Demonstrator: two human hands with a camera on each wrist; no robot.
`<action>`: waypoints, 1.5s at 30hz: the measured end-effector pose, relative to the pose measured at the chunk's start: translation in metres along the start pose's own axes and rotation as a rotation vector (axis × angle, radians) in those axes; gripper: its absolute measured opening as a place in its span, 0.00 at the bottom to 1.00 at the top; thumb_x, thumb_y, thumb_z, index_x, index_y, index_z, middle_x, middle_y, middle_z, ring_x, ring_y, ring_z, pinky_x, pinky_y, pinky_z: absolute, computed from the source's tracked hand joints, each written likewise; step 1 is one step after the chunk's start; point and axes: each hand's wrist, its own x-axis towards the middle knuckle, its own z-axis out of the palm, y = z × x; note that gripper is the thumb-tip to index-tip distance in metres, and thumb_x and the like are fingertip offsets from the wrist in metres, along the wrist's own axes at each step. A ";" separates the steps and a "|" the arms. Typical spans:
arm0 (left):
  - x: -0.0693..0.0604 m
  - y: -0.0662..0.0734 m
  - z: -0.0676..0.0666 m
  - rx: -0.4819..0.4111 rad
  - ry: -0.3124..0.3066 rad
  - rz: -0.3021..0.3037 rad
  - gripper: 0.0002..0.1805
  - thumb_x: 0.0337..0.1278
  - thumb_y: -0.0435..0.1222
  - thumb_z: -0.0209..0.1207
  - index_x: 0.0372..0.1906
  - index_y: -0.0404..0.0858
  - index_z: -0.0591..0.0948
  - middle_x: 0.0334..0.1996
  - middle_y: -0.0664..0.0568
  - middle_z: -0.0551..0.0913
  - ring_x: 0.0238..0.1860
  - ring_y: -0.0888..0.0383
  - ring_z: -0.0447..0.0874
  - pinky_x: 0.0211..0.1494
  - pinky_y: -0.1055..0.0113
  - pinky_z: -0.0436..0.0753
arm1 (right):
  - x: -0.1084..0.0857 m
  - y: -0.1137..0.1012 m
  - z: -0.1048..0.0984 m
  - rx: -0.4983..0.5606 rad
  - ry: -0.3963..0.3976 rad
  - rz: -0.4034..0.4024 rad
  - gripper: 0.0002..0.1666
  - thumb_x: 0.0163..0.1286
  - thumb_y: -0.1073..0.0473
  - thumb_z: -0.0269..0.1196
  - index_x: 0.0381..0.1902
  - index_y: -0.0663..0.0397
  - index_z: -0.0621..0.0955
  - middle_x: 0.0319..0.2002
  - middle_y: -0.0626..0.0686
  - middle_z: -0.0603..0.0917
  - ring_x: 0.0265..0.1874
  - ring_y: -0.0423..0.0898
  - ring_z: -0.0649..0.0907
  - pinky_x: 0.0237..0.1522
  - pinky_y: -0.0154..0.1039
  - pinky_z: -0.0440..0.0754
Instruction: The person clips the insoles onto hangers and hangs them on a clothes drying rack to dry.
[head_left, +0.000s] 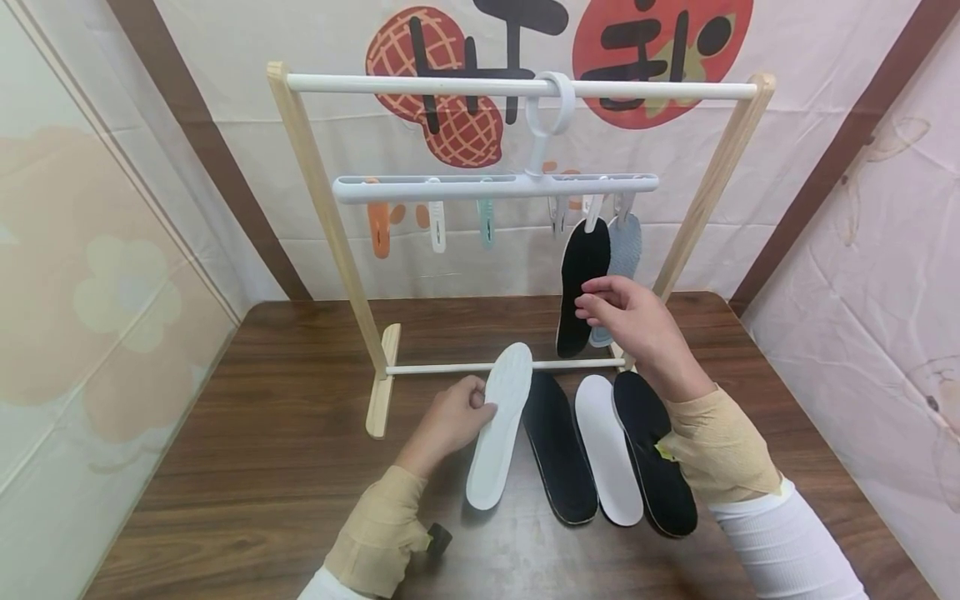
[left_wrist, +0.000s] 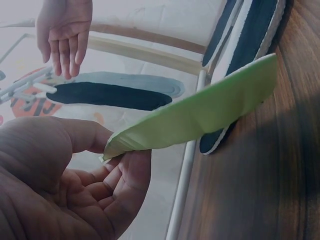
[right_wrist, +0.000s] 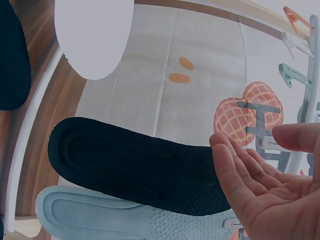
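1. Bare tabletop (head_left: 225, 467) gives open room left of the rack's left foot (head_left: 382, 383), out to the table's slanting edge.
2. The orange clip (head_left: 379, 221), white clip (head_left: 437, 227) and teal clip (head_left: 486, 223) hang with nothing in them.
3. The left hand (head_left: 450, 417) pinches the pale insole (head_left: 501, 425) by one edge, tilted up near the lower rail (head_left: 442, 368). The step seems to be bringing it up for hanging; the next move likely calls for passing it to the right hand or a free clip.
4. A black insole (head_left: 561, 450), white insole (head_left: 609, 450) and second black insole (head_left: 656, 454) lie closely side by side.
5. The hanging black insole (head_left: 581, 258) and blue-grey insole (head_left: 628, 242) overlap, leaving little room there.
6. The right hand (head_left: 637, 321) is empty, fingers loosely extended, thumb apart, before them; contact is unclear.
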 end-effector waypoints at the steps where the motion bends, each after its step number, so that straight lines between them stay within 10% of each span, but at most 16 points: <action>1: 0.000 0.001 0.000 -0.001 0.000 0.002 0.19 0.63 0.38 0.62 0.54 0.33 0.79 0.36 0.49 0.82 0.36 0.54 0.80 0.42 0.59 0.79 | 0.000 0.000 0.000 -0.002 -0.002 -0.003 0.25 0.78 0.59 0.57 0.66 0.67 0.71 0.60 0.65 0.81 0.57 0.56 0.83 0.62 0.50 0.77; 45: -0.001 0.023 -0.018 -0.042 0.040 0.060 0.18 0.63 0.38 0.63 0.54 0.34 0.80 0.37 0.48 0.83 0.37 0.53 0.81 0.44 0.58 0.80 | 0.008 -0.014 -0.001 -0.094 -0.025 -0.064 0.24 0.80 0.58 0.54 0.67 0.67 0.72 0.59 0.65 0.82 0.57 0.56 0.84 0.60 0.47 0.79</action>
